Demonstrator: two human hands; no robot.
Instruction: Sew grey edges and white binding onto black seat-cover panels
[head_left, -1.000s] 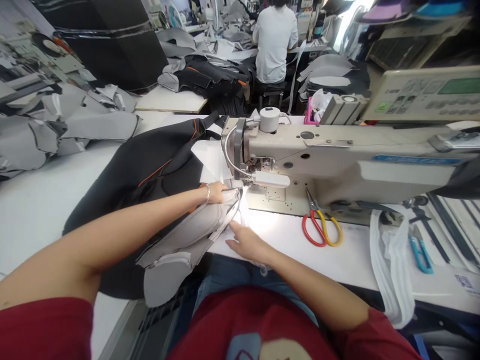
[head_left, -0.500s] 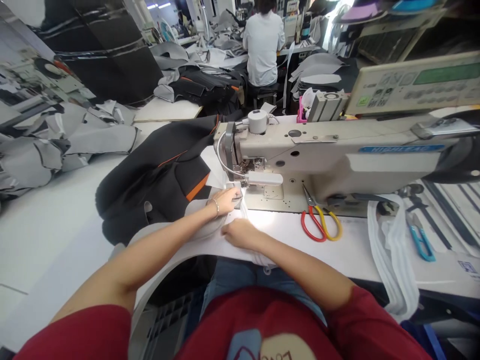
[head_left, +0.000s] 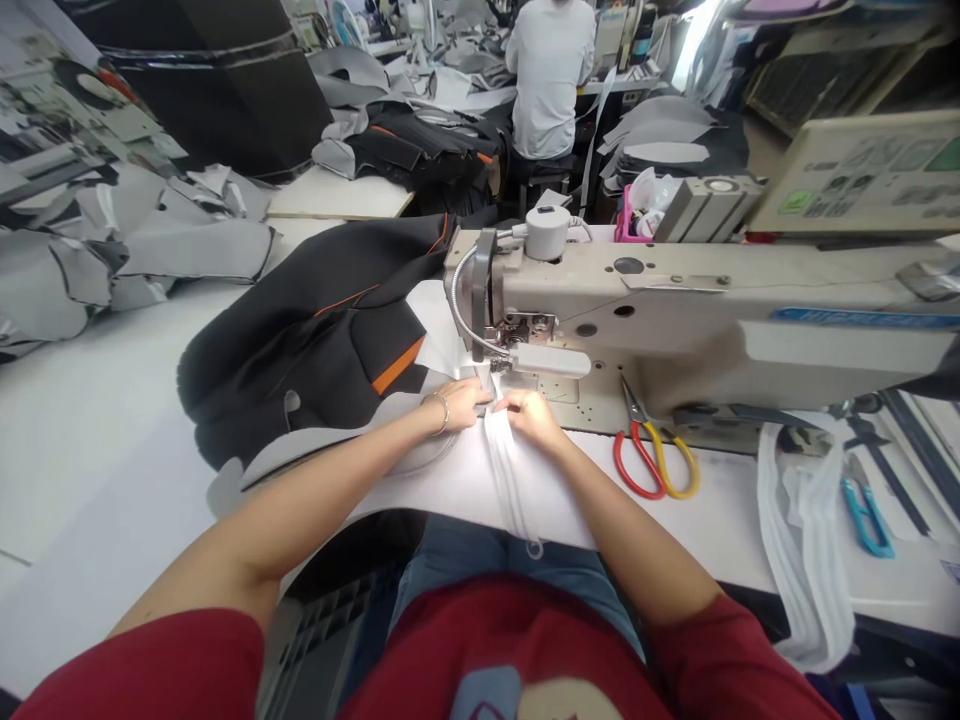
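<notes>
– How to treat the strip (head_left: 505,470)?
– As light and limp, judging by looks: narrow, white, probably quick to twist when slack. Best pinched flat at the end closest to the machine (head_left: 675,300), rather than tugged by the tail.
– And where to find it?
– Just in front of the machine's needle end, trailing from there across the surface (head_left: 420,497) to the near edge.
– What about the grey cloth (head_left: 416,455)?
– Seems soft with a little body, apt to spring into curves. Look in front of the machine, to the left of the needle end. Better held flat along the edge nearest the machine; likely not fragile, but liable to pucker if dragged.
– Pose of the hands?
– Close together, right by the needle end. With the left hand (head_left: 463,402), palm down, bending over the grey cloth's edge; cannot tell whether pinching or only pressing. With the right hand (head_left: 527,413), turned inward, pinching the strip's upper end. Converging on the machine with both forearms.
</notes>
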